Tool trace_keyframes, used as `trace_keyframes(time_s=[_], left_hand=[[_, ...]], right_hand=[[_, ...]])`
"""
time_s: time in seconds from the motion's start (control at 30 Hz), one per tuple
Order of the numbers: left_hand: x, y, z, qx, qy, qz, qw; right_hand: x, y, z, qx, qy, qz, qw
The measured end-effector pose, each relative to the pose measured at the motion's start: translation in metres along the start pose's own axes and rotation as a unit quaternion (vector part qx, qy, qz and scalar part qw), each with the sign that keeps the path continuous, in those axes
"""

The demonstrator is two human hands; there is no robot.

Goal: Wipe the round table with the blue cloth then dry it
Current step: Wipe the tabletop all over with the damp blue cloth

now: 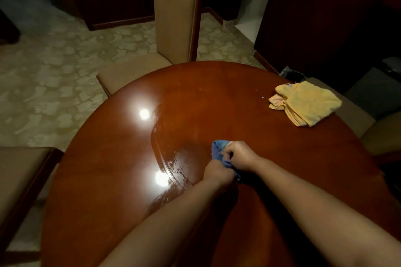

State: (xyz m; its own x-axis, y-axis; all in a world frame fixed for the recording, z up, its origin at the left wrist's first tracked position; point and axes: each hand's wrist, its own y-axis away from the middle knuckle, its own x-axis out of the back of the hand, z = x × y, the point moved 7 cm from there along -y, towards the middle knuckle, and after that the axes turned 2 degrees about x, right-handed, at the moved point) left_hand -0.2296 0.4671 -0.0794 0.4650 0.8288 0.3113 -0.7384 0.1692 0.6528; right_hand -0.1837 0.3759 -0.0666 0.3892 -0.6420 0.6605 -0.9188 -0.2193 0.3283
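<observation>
2 hands meeting over the near middle of the round table. Left hand and right hand both curled tight around the bunched blue cloth, held between them, just above or on the wood; contact unclear. Wet streaks and 2 lamp reflections just left of the hands; far and right parts of the top looking dry. Folded yellow towel at the far right edge, well apart. Padded chair beyond the far rim. Best next: cloth regathered into a flat pad, then pressed down in overlapping sweeps toward the unwiped right side.
</observation>
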Motion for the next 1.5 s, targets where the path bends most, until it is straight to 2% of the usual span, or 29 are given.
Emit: trace_keyframes(time_s=[0.13, 0.23, 0.3, 0.33, 0.43, 0.53, 0.63, 0.8, 0.97, 1.07, 1.17, 1.33, 1.43, 1.5], left_hand=[[-0.003, 0.015, -0.004, -0.005, -0.049, -0.021, 0.999], [0.005, 0.019, -0.013, 0.000, -0.136, -0.056, 0.989], [0.024, 0.022, -0.018, 0.013, -0.176, -0.046, 0.983], [0.035, 0.023, -0.018, 0.015, -0.198, -0.027, 0.980], [0.065, 0.022, -0.016, -0.008, -0.198, 0.054, 0.979], [0.074, 0.020, -0.018, -0.050, -0.142, 0.092, 0.984], [0.063, 0.019, -0.018, -0.085, -0.132, 0.072, 0.985], [0.047, 0.017, -0.014, -0.116, -0.204, 0.080, 0.969], [0.067, 0.009, -0.015, -0.096, -0.178, 0.141, 0.969], [0.078, 0.005, -0.021, -0.085, -0.167, 0.148, 0.971], [0.074, 0.006, -0.029, -0.063, -0.209, 0.112, 0.969], [0.074, 0.001, -0.024, -0.068, -0.248, 0.121, 0.959], [0.089, 0.003, -0.026, -0.032, -0.231, 0.159, 0.959], [0.100, 0.012, -0.023, -0.013, -0.245, 0.169, 0.955]], right_hand=[[0.000, 0.019, 0.005, 0.003, -0.029, 0.036, 0.999], [0.002, 0.036, 0.018, 0.000, -0.142, 0.150, 0.978], [0.005, 0.045, 0.019, -0.023, -0.132, 0.200, 0.971], [0.003, 0.048, 0.013, -0.020, -0.070, 0.187, 0.980], [-0.022, 0.045, 0.009, 0.002, 0.142, 0.059, 0.988], [-0.035, 0.042, 0.013, 0.004, 0.234, 0.055, 0.971], [-0.036, 0.049, 0.016, 0.009, 0.253, 0.055, 0.966], [-0.034, 0.061, 0.022, 0.000, 0.288, 0.078, 0.955], [-0.036, 0.045, 0.004, -0.012, 0.223, 0.156, 0.962], [-0.053, 0.046, -0.002, 0.032, 0.249, 0.140, 0.958], [-0.057, 0.061, -0.002, 0.068, 0.294, 0.152, 0.941], [-0.051, 0.046, 0.001, 0.042, 0.271, 0.138, 0.952], [-0.048, 0.028, -0.006, 0.012, 0.260, 0.167, 0.951], [-0.057, 0.022, -0.014, 0.003, 0.241, 0.150, 0.959]])
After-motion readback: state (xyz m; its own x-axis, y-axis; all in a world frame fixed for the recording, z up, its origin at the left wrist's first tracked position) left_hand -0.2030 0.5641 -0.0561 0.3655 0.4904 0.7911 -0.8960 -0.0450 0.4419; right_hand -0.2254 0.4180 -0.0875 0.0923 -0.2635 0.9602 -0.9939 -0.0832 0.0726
